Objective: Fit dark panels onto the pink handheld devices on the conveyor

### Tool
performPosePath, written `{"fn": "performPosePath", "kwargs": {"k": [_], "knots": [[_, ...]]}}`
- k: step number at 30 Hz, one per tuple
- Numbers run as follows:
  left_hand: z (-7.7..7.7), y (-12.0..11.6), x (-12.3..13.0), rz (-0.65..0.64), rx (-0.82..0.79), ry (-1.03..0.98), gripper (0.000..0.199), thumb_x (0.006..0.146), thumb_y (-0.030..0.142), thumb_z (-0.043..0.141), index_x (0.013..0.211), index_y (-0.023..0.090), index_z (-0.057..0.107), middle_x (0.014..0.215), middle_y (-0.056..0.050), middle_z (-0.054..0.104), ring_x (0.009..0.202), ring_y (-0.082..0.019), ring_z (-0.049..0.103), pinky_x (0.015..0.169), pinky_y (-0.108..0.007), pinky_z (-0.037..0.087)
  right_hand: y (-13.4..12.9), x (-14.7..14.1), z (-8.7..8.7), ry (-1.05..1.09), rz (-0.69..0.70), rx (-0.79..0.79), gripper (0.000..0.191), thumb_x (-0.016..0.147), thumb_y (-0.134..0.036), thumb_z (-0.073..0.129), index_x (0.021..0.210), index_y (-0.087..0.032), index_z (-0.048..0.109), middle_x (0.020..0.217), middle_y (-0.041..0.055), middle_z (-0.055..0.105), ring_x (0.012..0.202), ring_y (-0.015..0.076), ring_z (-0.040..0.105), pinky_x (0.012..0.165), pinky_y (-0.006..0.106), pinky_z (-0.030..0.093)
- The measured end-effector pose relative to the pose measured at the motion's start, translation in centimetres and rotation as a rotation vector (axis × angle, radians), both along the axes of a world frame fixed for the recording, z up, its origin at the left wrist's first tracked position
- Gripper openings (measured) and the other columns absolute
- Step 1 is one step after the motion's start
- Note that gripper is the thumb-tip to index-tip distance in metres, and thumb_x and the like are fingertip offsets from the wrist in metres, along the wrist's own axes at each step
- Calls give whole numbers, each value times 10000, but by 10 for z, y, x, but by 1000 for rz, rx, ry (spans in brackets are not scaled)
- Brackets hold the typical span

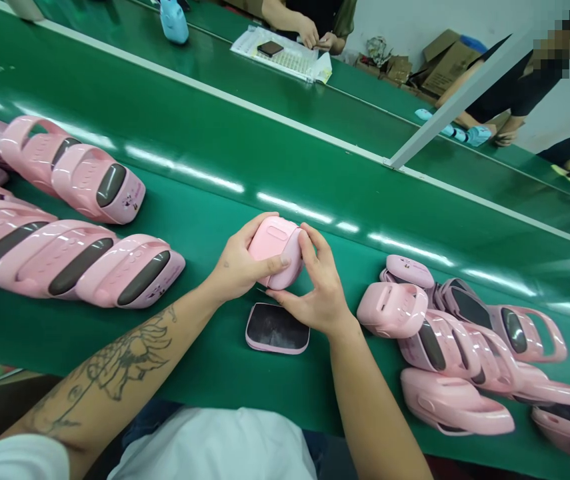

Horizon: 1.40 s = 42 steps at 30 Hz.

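Between my two hands is a pink plastic housing (275, 244), raised a little above the green table. My left hand (243, 261) grips it from the left, with the thumb lying across its face. On the right side, my right hand (319, 283) holds its edge between bent fingers and thumb. Just below the hands, a dark rectangular panel with a pink rim (277, 328) lies flat on the table. The undersides of the fingers and the housing's far side are hidden.
Rows of pink housings with handles and dark windows (129, 270) lie at the left. More pink parts (439, 343) are piled at the right. A white rail (265, 107) crosses beyond, with other people working behind it.
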<state>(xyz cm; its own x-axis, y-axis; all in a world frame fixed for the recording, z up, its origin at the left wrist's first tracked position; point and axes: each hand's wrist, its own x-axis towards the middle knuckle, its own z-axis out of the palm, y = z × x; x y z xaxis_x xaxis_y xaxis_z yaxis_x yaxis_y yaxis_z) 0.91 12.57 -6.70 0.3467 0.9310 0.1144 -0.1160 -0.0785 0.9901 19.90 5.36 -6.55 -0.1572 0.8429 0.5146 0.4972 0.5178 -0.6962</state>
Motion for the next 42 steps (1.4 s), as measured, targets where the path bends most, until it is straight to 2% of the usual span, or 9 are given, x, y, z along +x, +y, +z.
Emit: {"fn": "performPosePath", "kwargs": {"k": [3,7,13,19,23,31,36,42], "knots": [[1,-1,1,29,9,51,942,624,545,1010,1431,207,658,1391,-149,725,1261,-389,683,1061,-507,575,-2,0,2,45,-6,-44,1034,809,-350,929,1687,-402,386,1750,99,388,1628,388,386,1346,684,313],[1,-2,2,23,-4,35,1081,516,537,1060,1453,199,639,1397,-170,724,1258,-407,684,1013,-494,596,-2,-1,4,53,-1,-8,1023,808,-326,932,1682,-393,405,1734,109,403,1609,387,420,1341,655,345],[2,-5,3,14,5,22,992,591,510,1028,1448,211,627,1425,-163,716,1233,-371,700,998,-467,597,-2,-1,7,-53,16,75,1070,872,-317,884,1735,-411,259,1734,130,373,1603,391,425,1302,650,413],[6,-6,3,-17,-52,11,972,604,472,1024,1449,222,612,1447,-152,699,1284,-377,672,1041,-472,580,-4,-1,10,-185,-32,163,1066,921,-272,842,1758,-320,184,1679,198,405,1573,379,465,1227,621,518],[3,-7,4,-38,-127,-38,955,620,491,1019,1445,230,614,1402,-139,706,1255,-368,672,1003,-464,585,-5,-1,9,-184,-33,147,1067,913,-264,848,1756,-301,195,1674,207,402,1576,377,458,1239,611,510],[-4,-7,8,-41,-222,-148,962,599,470,1039,1431,235,615,1366,-129,696,1220,-350,673,937,-429,587,-6,-1,5,-224,-63,101,1171,877,-294,898,1763,-337,134,1697,191,379,1593,383,435,1265,625,480],[-5,-8,10,-22,-233,-139,1008,588,498,1042,1455,233,600,1382,-138,692,1240,-357,667,975,-453,579,-7,-1,5,-224,-69,88,1171,865,-259,902,1762,-320,153,1701,189,384,1597,380,435,1285,611,462],[-1,-5,9,-10,-179,-54,1089,482,519,1074,1432,229,628,1416,-150,692,1303,-401,641,1042,-500,556,-6,-3,2,-220,-99,84,1131,887,-280,885,1757,-324,165,1698,192,384,1603,374,429,1290,626,447]]}}
